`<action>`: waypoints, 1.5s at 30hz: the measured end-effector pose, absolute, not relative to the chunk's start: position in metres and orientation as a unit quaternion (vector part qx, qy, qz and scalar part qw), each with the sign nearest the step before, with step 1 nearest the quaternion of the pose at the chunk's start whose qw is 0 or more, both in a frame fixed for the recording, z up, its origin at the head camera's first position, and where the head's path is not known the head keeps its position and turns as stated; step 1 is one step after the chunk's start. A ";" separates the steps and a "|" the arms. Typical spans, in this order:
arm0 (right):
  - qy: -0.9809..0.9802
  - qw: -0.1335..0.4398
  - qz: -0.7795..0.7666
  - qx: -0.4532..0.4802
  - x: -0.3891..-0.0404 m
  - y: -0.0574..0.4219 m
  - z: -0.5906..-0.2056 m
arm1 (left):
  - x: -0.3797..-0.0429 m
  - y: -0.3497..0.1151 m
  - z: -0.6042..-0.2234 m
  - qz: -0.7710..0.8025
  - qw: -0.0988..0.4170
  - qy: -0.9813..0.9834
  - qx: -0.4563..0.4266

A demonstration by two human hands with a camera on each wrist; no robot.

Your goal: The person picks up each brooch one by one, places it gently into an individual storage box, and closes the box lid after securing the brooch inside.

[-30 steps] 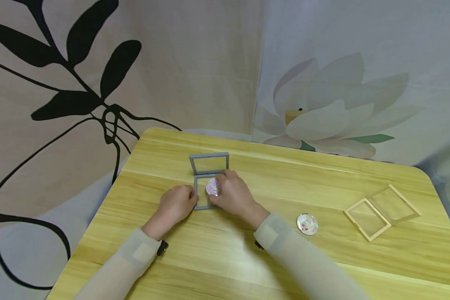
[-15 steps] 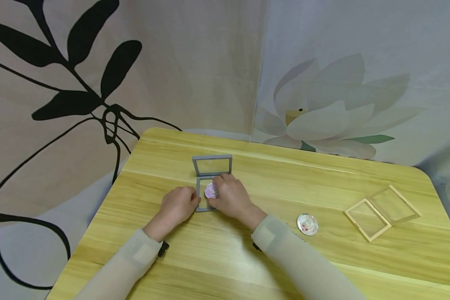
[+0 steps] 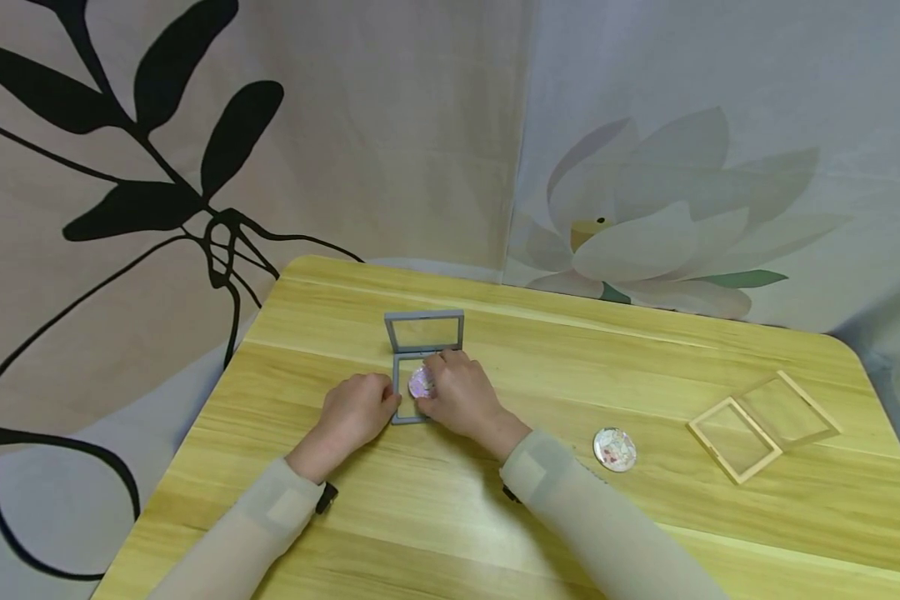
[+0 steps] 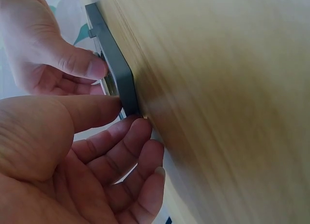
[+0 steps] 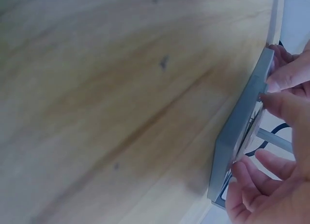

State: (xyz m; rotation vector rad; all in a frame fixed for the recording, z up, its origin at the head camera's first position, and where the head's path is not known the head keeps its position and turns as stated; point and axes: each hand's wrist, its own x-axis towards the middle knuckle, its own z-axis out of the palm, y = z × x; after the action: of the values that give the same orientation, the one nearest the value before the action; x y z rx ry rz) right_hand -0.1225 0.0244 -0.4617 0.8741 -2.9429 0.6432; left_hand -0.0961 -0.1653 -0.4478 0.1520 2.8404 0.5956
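Observation:
A grey hinged display frame with clear panes stands opened out on the table, its back half tilted up. My left hand pinches the frame's left edge; in the left wrist view the thumb is on the grey rim and the fingertips are at its underside. My right hand holds a round, shiny purple badge by its right side over the front half. In the right wrist view the badge is slightly tilted just inside the rim, thumb at one end and fingers at the other.
To the right on the wooden table lies a second round badge with a pale printed picture. Farther right, a light wood-coloured hinged frame lies opened flat. A printed cloth hangs behind the table.
The grey frame has shifted slightly right and toward the person, with the left hand on it. The right hand and the badge have moved slightly left and lower over the frame.

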 end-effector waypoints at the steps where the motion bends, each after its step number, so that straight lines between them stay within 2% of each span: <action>1: -0.938 0.001 0.205 0.278 -0.122 0.024 -0.462 | -0.096 -0.165 -0.448 0.203 0.117 0.971 0.053; 17: -0.941 -0.015 0.200 0.274 -0.121 0.025 -0.461 | -0.096 -0.165 -0.448 0.206 0.123 0.969 0.051; 24: -0.918 0.049 0.282 0.275 -0.126 0.034 -0.447 | -0.096 -0.167 -0.448 0.209 0.119 0.969 0.057; 35: -0.880 0.125 0.399 0.227 -0.141 0.056 -0.418 | -0.097 -0.167 -0.449 0.224 0.119 0.966 0.046; 40: -0.875 0.139 0.418 0.202 -0.148 0.061 -0.413 | -0.099 -0.168 -0.446 0.236 0.083 0.967 0.044; 45: -0.874 0.141 0.433 0.171 -0.153 0.063 -0.413 | -0.108 -0.172 -0.435 0.283 0.009 0.958 0.039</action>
State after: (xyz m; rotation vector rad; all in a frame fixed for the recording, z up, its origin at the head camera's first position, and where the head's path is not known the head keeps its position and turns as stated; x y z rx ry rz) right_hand -0.1531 0.0634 -0.4132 0.4945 -2.5221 1.2506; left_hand -0.1080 -0.1718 -0.4348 0.1212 2.9925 0.8848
